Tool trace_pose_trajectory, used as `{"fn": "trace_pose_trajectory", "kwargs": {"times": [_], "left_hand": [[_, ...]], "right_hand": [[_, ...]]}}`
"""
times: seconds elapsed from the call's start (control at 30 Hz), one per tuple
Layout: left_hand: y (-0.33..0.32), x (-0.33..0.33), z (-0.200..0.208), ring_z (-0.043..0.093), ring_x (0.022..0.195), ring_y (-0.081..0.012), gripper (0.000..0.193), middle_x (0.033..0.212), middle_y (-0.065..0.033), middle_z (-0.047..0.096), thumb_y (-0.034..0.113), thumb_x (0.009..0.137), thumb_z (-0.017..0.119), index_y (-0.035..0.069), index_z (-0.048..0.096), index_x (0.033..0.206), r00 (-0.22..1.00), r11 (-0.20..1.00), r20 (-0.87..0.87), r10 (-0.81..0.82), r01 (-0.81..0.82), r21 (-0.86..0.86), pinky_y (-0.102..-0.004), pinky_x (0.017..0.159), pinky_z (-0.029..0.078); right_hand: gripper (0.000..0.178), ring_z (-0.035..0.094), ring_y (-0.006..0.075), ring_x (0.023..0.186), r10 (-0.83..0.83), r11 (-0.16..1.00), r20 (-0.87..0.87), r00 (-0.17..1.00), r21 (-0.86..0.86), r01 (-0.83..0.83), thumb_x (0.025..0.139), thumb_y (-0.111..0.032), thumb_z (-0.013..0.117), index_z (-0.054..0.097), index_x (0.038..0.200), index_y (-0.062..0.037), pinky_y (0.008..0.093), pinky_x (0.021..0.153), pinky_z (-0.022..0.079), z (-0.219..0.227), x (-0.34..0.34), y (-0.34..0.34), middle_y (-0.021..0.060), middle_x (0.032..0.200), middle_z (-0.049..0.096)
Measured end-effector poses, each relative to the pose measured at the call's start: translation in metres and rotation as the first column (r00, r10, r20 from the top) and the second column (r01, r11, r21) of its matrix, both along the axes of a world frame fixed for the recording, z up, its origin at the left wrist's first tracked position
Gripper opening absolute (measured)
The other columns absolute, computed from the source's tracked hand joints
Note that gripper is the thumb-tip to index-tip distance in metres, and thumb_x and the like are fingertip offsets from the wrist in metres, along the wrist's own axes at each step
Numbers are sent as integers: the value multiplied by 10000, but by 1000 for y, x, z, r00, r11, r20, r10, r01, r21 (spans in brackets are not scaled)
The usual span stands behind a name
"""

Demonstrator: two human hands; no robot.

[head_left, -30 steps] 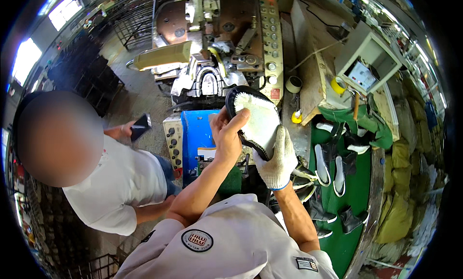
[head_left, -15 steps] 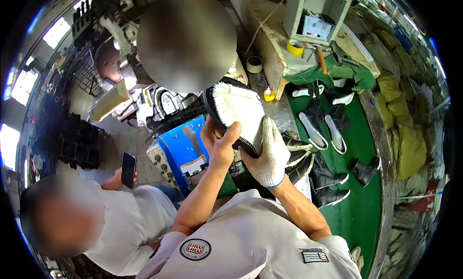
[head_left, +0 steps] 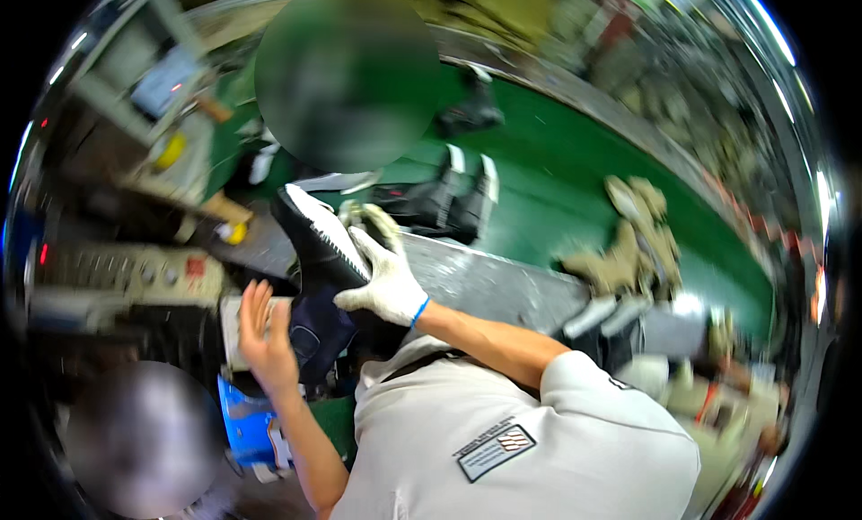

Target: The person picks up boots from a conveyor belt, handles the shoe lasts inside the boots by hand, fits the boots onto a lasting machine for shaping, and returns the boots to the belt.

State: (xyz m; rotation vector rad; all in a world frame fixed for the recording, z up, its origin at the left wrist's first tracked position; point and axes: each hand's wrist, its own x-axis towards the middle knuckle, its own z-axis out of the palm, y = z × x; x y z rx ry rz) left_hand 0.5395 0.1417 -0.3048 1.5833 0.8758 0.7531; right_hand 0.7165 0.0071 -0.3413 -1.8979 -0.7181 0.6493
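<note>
My right hand (head_left: 388, 273), in a white knit glove with a blue cuff edge, grips a black boot (head_left: 310, 251). The boot is tilted, with its pale bottom turned toward the upper right and white stitch-like marks along the edge. Its dark navy shaft (head_left: 321, 336) hangs down toward my body. To the left of the boot, my bare left hand (head_left: 268, 339) is raised with its fingers stretched out, apart from the boot and holding nothing. The gloved fingers behind the boot are partly hidden.
A green belt (head_left: 530, 242) carries black boots (head_left: 435, 201) and tan boots (head_left: 628, 242). Along its near side runs a grey metal ledge (head_left: 485, 277). A control panel with knobs (head_left: 135, 276) and a blue machine part (head_left: 247, 421) are on the left. Another person is at lower left.
My view has turned right toward the green belt. The left hand has let go of the boot and opened; the right hand still holds it, now tipped on its side.
</note>
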Motion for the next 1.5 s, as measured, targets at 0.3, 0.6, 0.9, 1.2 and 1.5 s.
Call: {"fn": "trace_pose_trajectory", "kwargs": {"times": [0.3, 0.6, 0.9, 1.2, 1.5], "left_hand": [[27, -33, -93, 697, 1039, -185, 370, 1132, -152, 738, 152, 999, 697, -97, 644, 1268, 878, 955, -384, -287, 232, -184, -308, 947, 535], [10, 38, -107, 701, 973, -180, 323, 1078, -128, 757, 159, 979, 714, -63, 696, 1214, 718, 884, -541, -438, 453, -116, -317, 895, 540], [-25, 60, -127, 730, 935, -212, 310, 1028, -164, 770, 169, 965, 709, -37, 713, 1197, 603, 835, -634, -484, 535, -128, -335, 849, 555], [-23, 20, -159, 747, 867, -314, 335, 958, -204, 768, 240, 939, 703, -5, 732, 1166, 416, 813, -785, -460, 552, -183, -398, 817, 565], [-42, 78, -168, 749, 933, -333, 337, 1022, -202, 768, 241, 954, 678, -8, 724, 1176, 365, 767, -762, -535, 588, -257, -404, 830, 566]], "right_hand": [[572, 694, 200, 983, -582, 481, -743, 329, 12, 877, 808, -6, 784, 624, 1357, 4, 343, 902, 556, -151, 53, -219, 86, 1133, 729], [547, 674, 207, 1048, -827, 337, -505, 247, -94, 937, 894, -65, 759, 568, 1397, 33, 334, 938, 538, -244, 38, -407, 116, 1219, 705], [931, 567, 406, 1335, -967, 53, 108, 231, -799, 599, 793, -402, 881, 471, 1450, 115, 457, 1082, 482, -286, 42, -393, 315, 1449, 552], [833, 699, 309, 1031, -917, 103, -367, -154, -592, 800, 694, -219, 959, 567, 1280, 224, 401, 884, 559, -330, 60, -437, 240, 1197, 700], [452, 737, 279, 889, -755, 310, -655, 42, -299, 903, 764, -117, 876, 716, 1137, 82, 388, 840, 599, -263, 132, -366, 166, 1061, 753]]}}
